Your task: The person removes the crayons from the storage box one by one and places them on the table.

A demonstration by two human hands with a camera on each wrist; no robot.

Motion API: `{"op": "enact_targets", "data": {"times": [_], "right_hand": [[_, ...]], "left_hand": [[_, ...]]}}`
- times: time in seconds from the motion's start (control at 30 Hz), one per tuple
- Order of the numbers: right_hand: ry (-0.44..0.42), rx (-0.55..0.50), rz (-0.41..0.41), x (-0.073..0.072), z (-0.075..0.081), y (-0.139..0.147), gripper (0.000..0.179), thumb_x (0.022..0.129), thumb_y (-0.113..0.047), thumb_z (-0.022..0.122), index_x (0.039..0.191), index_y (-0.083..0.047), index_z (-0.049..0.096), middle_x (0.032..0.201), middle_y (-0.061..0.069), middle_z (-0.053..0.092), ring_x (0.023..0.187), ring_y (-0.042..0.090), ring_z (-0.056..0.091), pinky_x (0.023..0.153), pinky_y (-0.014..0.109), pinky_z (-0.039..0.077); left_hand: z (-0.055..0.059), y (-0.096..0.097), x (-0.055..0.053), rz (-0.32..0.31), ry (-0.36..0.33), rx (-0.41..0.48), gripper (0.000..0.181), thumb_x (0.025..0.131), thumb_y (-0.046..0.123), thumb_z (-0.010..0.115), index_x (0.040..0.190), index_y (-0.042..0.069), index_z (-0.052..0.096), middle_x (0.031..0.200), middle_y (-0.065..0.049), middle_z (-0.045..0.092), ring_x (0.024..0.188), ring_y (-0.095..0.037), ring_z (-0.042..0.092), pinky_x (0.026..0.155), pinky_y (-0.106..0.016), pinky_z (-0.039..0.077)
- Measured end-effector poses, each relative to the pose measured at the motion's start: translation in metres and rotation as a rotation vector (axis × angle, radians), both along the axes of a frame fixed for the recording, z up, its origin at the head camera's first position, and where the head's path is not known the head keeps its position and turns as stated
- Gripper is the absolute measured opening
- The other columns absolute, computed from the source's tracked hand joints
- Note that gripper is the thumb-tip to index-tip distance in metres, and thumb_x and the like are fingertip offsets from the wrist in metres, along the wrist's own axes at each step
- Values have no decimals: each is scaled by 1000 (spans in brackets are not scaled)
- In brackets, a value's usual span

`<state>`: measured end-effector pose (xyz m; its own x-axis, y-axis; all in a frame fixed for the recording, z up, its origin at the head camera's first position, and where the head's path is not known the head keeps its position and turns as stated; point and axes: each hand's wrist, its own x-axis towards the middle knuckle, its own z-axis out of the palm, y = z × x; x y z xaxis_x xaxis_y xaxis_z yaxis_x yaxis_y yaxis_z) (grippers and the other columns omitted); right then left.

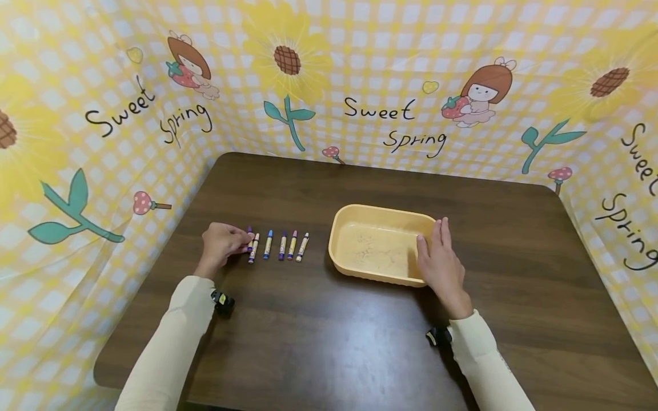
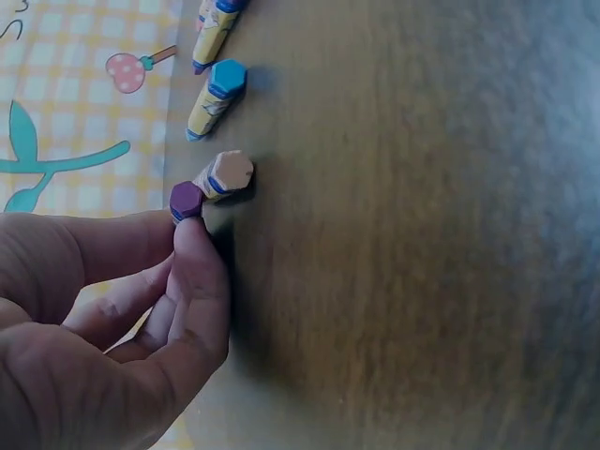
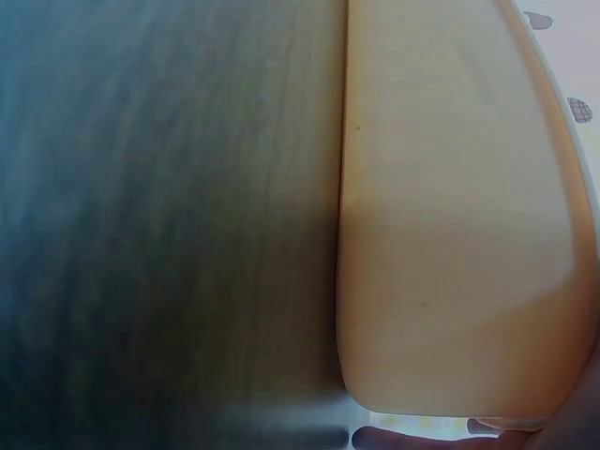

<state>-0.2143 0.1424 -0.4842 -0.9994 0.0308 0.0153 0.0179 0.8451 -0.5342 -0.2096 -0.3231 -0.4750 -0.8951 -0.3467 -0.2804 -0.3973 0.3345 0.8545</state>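
Observation:
My left hand (image 1: 222, 242) is at the left end of a row of crayons, its thumb and fingers pinching a dark purple crayon (image 2: 187, 200). Right beside that one lies a peach crayon (image 2: 232, 172), overlapping it in the left wrist view. A blue crayon (image 1: 268, 245) comes after it, then a purple crayon (image 1: 283, 246), a pink-tipped crayon (image 1: 292, 245) and a pale, slightly slanted crayon (image 1: 302, 247). At the right end of a yellow plastic basin (image 1: 380, 276), my right hand (image 1: 443, 265) holds the wall, thumb inside and fingers outside.
Everything stands on a dark brown wooden table (image 1: 308, 342) with rounded corners. A yellow checked cloth (image 1: 329, 68) with printed flowers and lettering hangs behind the table and along its sides. Dark wrist cameras (image 1: 223, 302) hang below both cuffs.

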Motion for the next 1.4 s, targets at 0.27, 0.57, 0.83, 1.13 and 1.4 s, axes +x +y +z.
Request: {"op": "enact_targets", "data": {"times": [0.27,0.57,0.83,1.13,1.4], "right_hand": [[-1,2,11,-1,0,1,69,109,-46,29,163,-6,11,172,10,3,132,51,50,92,71,45],[8,5,6,-3,0,3,70,109,-46,29,163,-5,11,172,11,3,128,52,53,91,70,46],[5,-13,12,-3,1,2,68,110,-45,28,163,-5,11,172,11,4,129,52,53,91,69,46],[37,-25,0,-8,6,4,68,110,-47,21,162,-4,14,172,12,6,131,52,50,97,70,45],[32,-33,10,-3,-3,1,67,111,-45,24,162,-3,16,171,14,8,127,51,55,92,68,49]], "left_hand": [[2,1,-1,-106,17,-275,20,88,13,77,93,-6,79,78,-14,77,54,-6,70,58,-23,60],[8,2,1,-204,19,-511,23,88,22,78,92,-1,81,80,-15,78,71,-24,76,91,-48,58],[24,9,12,-163,33,-549,32,95,33,72,98,2,81,75,-10,77,82,-31,73,81,-49,56],[54,70,-3,-74,392,143,33,94,19,74,109,-10,73,82,-12,78,68,-18,77,70,-33,63],[64,166,-17,-188,276,755,23,92,1,72,109,-15,69,83,-17,77,71,-22,77,78,-38,63]]}}
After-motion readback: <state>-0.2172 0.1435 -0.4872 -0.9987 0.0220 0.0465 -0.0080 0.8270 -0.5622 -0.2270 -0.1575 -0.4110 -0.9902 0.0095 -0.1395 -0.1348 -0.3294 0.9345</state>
